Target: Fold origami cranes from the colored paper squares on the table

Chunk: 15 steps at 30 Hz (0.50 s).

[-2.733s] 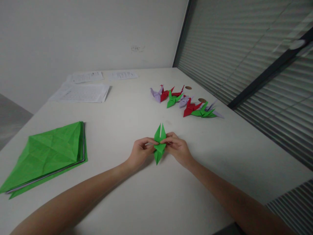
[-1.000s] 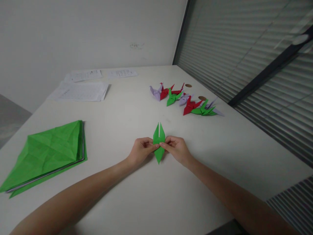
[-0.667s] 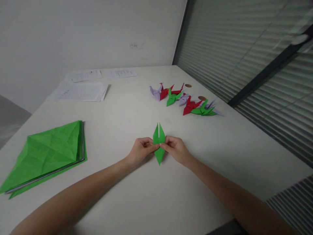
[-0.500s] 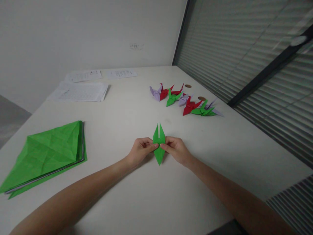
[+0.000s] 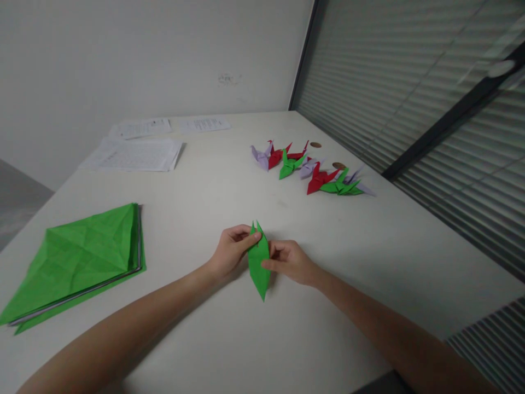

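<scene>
A green folded origami paper (image 5: 259, 268) is held between my hands, just above or on the white table. It is a narrow diamond with two points at the far end and one point toward me. My left hand (image 5: 234, 249) pinches its upper left part, thumb on top. My right hand (image 5: 290, 261) has its thumb on the lower right face and its fingers at the right edge, partly behind the paper. Whether the paper touches the table I cannot tell.
Several red, green and lilac paper cranes (image 5: 315, 178) sit at the back right. A stack of green paper sheets (image 5: 82, 251) lies on the left. Printed sheets (image 5: 137, 155) rest at the back left of the white table (image 5: 197, 339). Window blinds (image 5: 410, 98) stand along the right.
The green paper has come closer to me and tilted, with its near point lower. My left hand has shifted up along it, and my right thumb has slid down its right side.
</scene>
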Motion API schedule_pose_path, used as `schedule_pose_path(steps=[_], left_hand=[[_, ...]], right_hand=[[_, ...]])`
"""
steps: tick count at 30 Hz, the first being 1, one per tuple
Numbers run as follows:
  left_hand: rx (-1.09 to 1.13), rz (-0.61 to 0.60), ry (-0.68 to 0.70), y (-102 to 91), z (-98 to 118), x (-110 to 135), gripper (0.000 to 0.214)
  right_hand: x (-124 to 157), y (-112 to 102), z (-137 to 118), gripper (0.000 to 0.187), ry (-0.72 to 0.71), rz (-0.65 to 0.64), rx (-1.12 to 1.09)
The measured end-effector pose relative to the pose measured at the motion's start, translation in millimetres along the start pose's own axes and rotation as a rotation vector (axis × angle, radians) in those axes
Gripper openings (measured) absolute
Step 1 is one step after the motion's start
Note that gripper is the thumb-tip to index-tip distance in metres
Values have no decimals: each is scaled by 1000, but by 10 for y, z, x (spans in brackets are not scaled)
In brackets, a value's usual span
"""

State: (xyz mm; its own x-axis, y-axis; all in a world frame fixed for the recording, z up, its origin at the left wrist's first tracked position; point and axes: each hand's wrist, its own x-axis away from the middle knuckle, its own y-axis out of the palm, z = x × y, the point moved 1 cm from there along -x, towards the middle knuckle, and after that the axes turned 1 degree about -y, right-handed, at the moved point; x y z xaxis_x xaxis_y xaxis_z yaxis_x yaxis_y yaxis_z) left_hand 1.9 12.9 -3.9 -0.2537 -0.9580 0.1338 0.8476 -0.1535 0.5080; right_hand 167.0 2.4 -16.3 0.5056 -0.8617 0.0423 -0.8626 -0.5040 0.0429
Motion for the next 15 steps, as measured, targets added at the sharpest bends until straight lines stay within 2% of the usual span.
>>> schedule_pose_path(steps=[2, 7, 15], left_hand=[[54, -30, -95, 10, 3, 13, 29], [97, -104, -244, 55, 2, 53, 32], [72, -210, -315, 87, 0, 100, 33]], right_hand=[[-1, -29, -76, 43, -33, -10, 3], [-6, -149, -217, 31, -95, 140, -24], [13, -123, -127, 26, -36, 32, -265]])
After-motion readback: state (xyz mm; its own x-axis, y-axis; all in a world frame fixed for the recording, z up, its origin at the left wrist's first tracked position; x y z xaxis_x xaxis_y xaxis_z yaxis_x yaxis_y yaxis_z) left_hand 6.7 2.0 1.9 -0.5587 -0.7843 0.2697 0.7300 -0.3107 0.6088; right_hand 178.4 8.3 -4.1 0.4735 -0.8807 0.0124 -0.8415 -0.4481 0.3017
